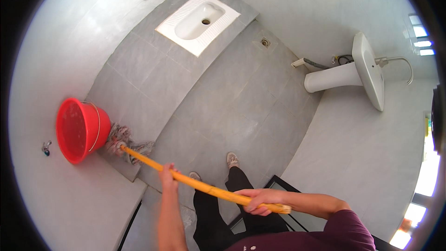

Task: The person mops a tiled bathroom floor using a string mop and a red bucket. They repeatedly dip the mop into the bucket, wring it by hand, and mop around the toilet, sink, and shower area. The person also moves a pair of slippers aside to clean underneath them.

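A string mop with a long yellow handle (204, 187) slants from lower right to upper left. My left hand (168, 176) is wrapped round the handle at its middle. Close to the handle's end, my right hand (260, 201) grips it too. The mop's grey and pinkish strands (121, 138) lie on the raised tiled step, right beside a red bucket (103, 125). The bucket has a wire handle and seems to hold water. Whether the strands touch its side I cannot tell.
A white squat toilet (186, 30) is set into the raised step (144, 72). A floor drain (265, 42) lies near the far wall. At the right stands a pedestal sink (332, 78). A small tap (46, 148) juts from the left wall. Behind my legs is a dark-framed door (283, 183).
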### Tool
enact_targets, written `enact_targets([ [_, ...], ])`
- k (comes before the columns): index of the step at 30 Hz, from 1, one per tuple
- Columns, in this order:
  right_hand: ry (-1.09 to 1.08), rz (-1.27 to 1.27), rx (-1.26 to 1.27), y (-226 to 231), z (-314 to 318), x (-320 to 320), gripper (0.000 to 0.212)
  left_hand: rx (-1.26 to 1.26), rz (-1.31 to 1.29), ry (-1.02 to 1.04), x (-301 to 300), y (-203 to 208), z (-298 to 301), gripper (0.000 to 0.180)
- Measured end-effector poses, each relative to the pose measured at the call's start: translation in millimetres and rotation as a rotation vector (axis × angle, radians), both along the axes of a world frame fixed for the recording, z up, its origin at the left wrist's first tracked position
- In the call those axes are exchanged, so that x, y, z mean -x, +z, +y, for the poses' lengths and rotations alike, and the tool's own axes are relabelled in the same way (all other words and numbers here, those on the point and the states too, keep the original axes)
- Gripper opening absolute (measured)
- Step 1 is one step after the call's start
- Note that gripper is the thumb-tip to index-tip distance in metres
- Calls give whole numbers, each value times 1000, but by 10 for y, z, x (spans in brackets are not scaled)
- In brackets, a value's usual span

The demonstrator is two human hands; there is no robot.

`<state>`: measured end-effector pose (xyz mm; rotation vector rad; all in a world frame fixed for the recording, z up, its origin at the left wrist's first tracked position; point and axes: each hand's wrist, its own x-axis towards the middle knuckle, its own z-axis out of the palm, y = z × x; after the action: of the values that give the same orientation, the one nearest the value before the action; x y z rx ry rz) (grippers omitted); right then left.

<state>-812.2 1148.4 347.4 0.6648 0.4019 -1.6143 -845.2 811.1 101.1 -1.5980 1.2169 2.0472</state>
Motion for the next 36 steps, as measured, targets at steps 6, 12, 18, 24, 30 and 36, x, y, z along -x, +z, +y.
enact_targets([
  [6,-143,11,-230,474,924,-190,74,-106,37,-214,533,237,1545,19],
  [12,-405,33,-445,654,1383,-328,81,-245,127,-495,1292,315,3004,32],
  [18,-531,260,-678,88,1320,222,85,-108,384,-721,1908,244,3760,69],
  [24,-580,572,-895,-804,1685,1332,84,-13,414,-858,776,339,3115,66],
  [30,-485,635,-737,-944,1525,1834,89,220,-76,-891,-1228,170,522,54],
  [36,-447,574,-790,-838,929,598,89,192,-448,-806,-2462,1045,-874,45],
])
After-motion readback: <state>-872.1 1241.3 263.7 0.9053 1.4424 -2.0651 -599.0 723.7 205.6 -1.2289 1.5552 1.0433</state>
